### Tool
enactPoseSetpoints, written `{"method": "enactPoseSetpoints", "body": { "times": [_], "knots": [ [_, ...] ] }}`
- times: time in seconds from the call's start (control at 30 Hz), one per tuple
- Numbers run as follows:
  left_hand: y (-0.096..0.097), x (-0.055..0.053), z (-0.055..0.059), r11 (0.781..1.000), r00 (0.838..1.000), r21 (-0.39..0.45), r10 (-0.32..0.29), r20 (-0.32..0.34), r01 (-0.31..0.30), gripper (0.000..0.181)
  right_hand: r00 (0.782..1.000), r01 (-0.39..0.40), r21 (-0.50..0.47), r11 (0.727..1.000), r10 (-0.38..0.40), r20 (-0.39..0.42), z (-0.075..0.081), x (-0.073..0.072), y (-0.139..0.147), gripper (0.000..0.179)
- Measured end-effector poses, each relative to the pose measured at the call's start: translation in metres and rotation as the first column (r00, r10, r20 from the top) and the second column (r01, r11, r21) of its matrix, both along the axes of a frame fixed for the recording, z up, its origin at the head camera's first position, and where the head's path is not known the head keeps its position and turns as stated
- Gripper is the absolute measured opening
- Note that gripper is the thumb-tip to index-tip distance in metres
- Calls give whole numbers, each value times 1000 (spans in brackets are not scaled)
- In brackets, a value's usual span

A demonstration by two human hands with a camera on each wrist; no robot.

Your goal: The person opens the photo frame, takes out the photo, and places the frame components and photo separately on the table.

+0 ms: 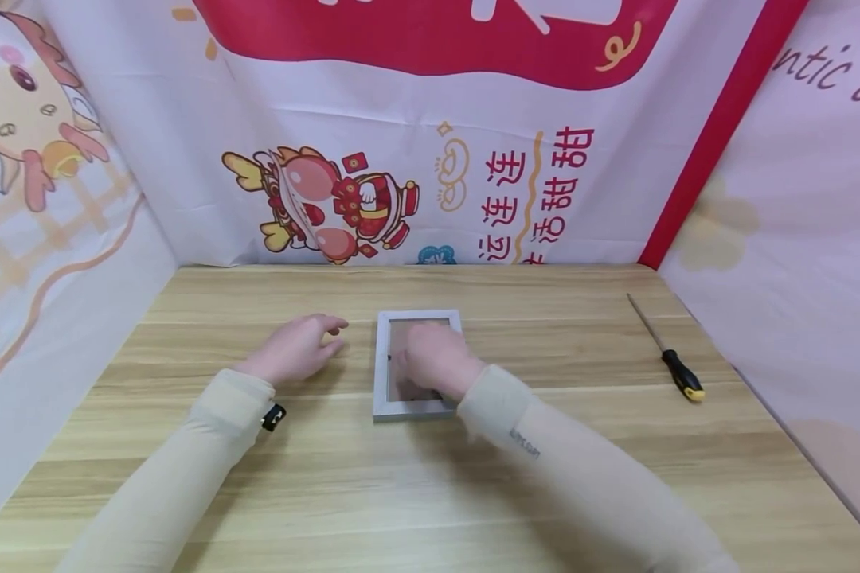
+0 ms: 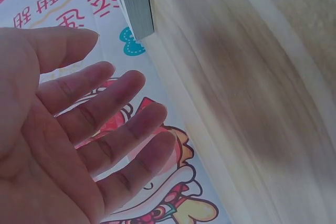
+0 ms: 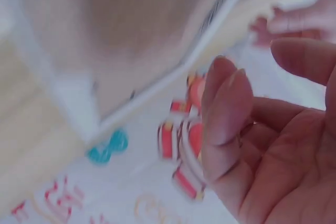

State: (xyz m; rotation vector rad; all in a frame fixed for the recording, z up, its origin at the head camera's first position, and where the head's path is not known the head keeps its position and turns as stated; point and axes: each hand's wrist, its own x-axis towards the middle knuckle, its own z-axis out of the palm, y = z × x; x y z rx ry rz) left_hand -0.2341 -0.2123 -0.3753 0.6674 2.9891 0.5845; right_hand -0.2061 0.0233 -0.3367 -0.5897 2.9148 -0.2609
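Picture frame [image 1: 381, 370] flat on the wooden table [image 1: 315, 485], near the middle; pale grey rim, brown panel [image 1: 407, 388] inside. Right hand [image 1: 440, 360] over the panel, blurred from above: fingers loosely bent, thumb apart, nothing seen in its grasp; contact with the frame cannot be told. Left hand [image 1: 297, 348] just left of the frame, fingers spread, palm bare. Screwdriver [image 1: 677, 370] well apart, near the table's right edge. Printed cloth [image 1: 401, 103] behind.

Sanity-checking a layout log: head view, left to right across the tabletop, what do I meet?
Left hand → light grey frame → screwdriver with black-and-yellow handle.
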Motion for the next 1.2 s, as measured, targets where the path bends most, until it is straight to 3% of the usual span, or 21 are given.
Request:
{"method": "enactPoseSetpoints", "body": {
  "times": [0.1, 0.27, 0.53, 0.73, 0.9, 1.0, 1.2],
  "knots": [
    [3, 2, 0, 1000, 1000, 2, -2, 13, 2, 41, 999, 45, -12, 999, -45, -8, 12, -8, 24, 24],
    [10, 8, -2, 999, 999, 15, -29, 30, 29, 48, 994, 113, -29, 993, -113, 5, 28, -17, 77, 49],
    [24, 14, -11, 990, 986, 8, -141, 84, 141, 87, 979, 202, -27, 979, -201, 23, 32, -24, 179, 55],
    [31, 18, -15, 986, 981, 14, -167, 97, 166, 99, 977, 215, -35, 976, -215, -4, 20, -25, 255, 53],
    [36, 20, -18, 988, 974, -3, -154, 164, 157, 111, 975, 215, -75, 974, -218, -38, 1, -25, 313, 49],
    [38, 22, -21, 987, 966, -18, -155, 206, 162, 119, 968, 247, -71, 966, -250, -30, -10, -23, 338, 48],
    [43, 20, -24, 984, 962, -30, -163, 221, 174, 121, 948, 317, 1, 948, -317, -11, -30, -15, 376, 51]
  ]
}}
